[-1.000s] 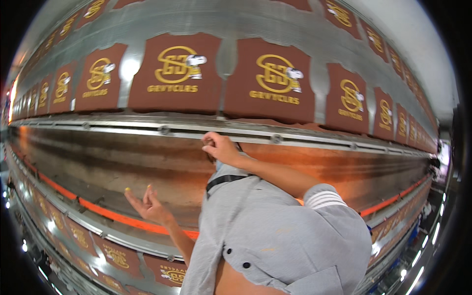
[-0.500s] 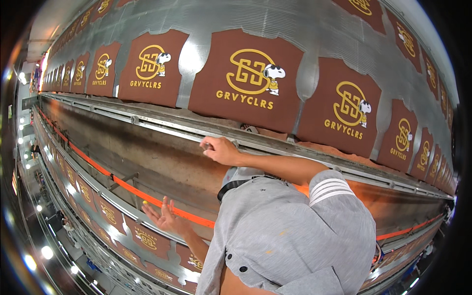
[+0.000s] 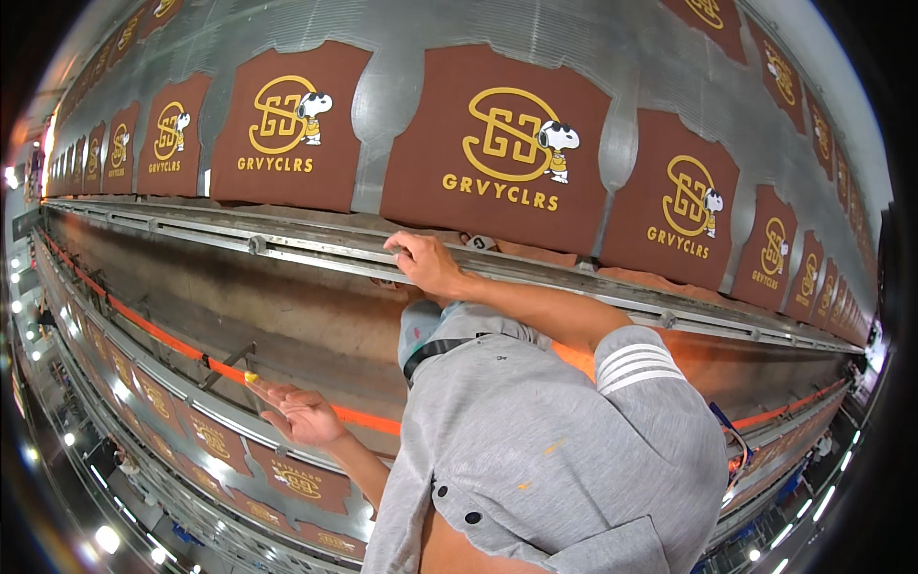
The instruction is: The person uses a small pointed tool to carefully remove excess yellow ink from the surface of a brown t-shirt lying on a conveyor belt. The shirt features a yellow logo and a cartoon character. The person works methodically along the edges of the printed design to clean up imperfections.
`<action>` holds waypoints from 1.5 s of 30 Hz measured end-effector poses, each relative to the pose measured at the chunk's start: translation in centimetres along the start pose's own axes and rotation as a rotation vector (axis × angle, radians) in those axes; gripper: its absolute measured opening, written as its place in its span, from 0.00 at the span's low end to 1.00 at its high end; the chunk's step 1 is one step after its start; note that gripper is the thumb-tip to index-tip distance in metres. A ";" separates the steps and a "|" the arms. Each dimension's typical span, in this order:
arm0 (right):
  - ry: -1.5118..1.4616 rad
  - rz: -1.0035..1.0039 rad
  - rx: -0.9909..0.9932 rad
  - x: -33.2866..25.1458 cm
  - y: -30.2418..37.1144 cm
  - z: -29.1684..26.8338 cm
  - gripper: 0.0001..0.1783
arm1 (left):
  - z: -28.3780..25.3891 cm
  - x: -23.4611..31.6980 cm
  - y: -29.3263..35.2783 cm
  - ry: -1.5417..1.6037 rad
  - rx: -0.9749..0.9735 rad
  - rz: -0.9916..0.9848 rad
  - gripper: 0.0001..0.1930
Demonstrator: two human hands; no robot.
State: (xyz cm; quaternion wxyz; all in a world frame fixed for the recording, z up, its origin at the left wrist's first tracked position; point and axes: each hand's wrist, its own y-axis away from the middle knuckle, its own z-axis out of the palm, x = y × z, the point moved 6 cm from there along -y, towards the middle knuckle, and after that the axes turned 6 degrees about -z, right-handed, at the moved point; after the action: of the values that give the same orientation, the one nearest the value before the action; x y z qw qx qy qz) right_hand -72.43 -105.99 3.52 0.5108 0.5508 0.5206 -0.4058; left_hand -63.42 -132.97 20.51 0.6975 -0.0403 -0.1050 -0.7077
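At the lower left my left hand (image 3: 304,417) is stretched out in the air beside the orange rail (image 3: 368,421). Its fingers are extended and hold nothing; a small yellow patch (image 3: 251,377) shows on one fingertip. My right hand (image 3: 428,263) hovers over or rests at the metal table-edge rail (image 3: 316,253); whether it touches cannot be told. Its fingers are loosely bent and apart, with nothing visible in them. Just beyond it lies the nearest brown shirt panel (image 3: 497,143), flat on the grey table (image 3: 382,124), printed with a yellow emblem, lettering and a white cartoon dog.
More brown printed panels (image 3: 287,124) (image 3: 669,201) line the long table on both sides. A second table with similar panels (image 3: 306,478) runs behind the orange rail. Between them is a narrow aisle (image 3: 239,297). A blue-handled object (image 3: 732,430) is at the right.
My view has shifted along the table, so the far-left panels slide leftward. My left hand has moved left and its fingers have swung to point left. My right hand has moved slightly up toward the table.
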 end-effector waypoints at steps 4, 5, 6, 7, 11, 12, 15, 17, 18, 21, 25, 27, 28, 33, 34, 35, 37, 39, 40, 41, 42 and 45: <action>0.108 -0.133 0.216 0.2 -1.7 2.6 0.15 | -2.1 4.8 -4.2 0.038 -0.050 -0.056 0.29; 0.144 -0.175 0.253 -0.4 -2.0 3.4 0.15 | -2.1 6.4 -5.1 0.026 -0.051 -0.062 0.30; 0.104 -0.067 0.256 -0.8 -2.5 4.4 0.15 | -2.3 8.1 -6.0 0.011 -0.064 -0.056 0.31; 0.073 0.042 0.263 -0.9 -2.7 5.2 0.14 | -2.5 9.7 -7.0 0.005 -0.078 -0.057 0.31; 0.108 0.014 0.272 -2.3 -4.7 10.6 0.11 | -1.8 16.4 -9.1 -0.022 -0.120 0.007 0.31; 0.078 0.055 0.225 -3.5 -5.2 12.0 0.11 | -2.0 18.1 -9.0 -0.027 -0.115 0.020 0.31; -0.069 0.146 0.146 -4.9 -5.9 17.1 0.10 | -3.0 22.7 -8.4 -0.035 -0.107 0.050 0.31; -0.219 0.217 0.111 -5.7 -6.4 20.2 0.09 | -3.8 25.0 -7.7 -0.027 -0.111 0.060 0.30; -0.181 0.186 0.080 -6.3 -6.7 21.5 0.10 | -4.6 26.1 -7.3 -0.039 -0.042 0.098 0.32; -0.148 0.207 -0.011 -7.8 -7.8 24.7 0.09 | -5.7 28.5 -6.8 -0.016 0.003 0.149 0.32; -0.049 0.154 -0.094 -9.7 -10.6 28.1 0.09 | -6.2 30.6 -6.5 -0.009 -0.014 0.198 0.32; -0.026 0.109 -0.113 -10.3 -12.2 30.0 0.08 | -6.4 31.4 -7.0 0.014 -0.032 0.208 0.32; -0.018 0.080 -0.126 -10.2 -13.0 31.0 0.08 | -6.6 31.8 -7.3 0.015 -0.026 0.211 0.32; 0.057 0.012 -0.206 -8.0 -17.2 36.6 0.09 | -6.9 34.5 -10.1 -0.002 -0.045 0.227 0.32; 0.046 0.011 -0.212 -8.0 -18.4 37.7 0.08 | -7.0 35.3 -10.8 -0.006 -0.027 0.249 0.32; 0.033 0.006 -0.216 -8.0 -19.9 38.9 0.08 | -7.2 36.3 -11.5 -0.009 -0.010 0.270 0.32; 0.000 0.004 -0.231 -8.9 -23.1 41.3 0.09 | -7.1 37.7 -13.5 -0.016 0.019 0.293 0.32; 0.081 -0.133 -0.219 -10.2 -26.0 42.9 0.08 | -6.4 38.6 -16.3 -0.018 0.037 0.280 0.33; 0.082 -0.192 -0.247 -10.5 -27.5 43.7 0.08 | -5.9 38.8 -17.9 -0.041 0.018 0.251 0.33; 0.084 -0.250 -0.269 -10.7 -28.9 44.2 0.08 | -5.4 38.8 -19.6 -0.062 -0.001 0.217 0.32; 0.141 -0.341 -0.299 -10.7 -30.1 44.9 0.07 | -5.1 38.6 -21.1 -0.078 -0.017 0.186 0.32; 0.171 -0.481 -0.300 -9.3 -32.9 45.9 0.04 | -4.3 38.6 -26.9 -0.162 0.046 0.067 0.33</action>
State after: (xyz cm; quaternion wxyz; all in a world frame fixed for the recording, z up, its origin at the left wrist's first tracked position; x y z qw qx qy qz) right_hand -102.24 -154.82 1.22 0.4299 0.3619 0.7316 -0.3860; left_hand -90.69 -171.54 21.67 0.7110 -0.0848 -0.1758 -0.6756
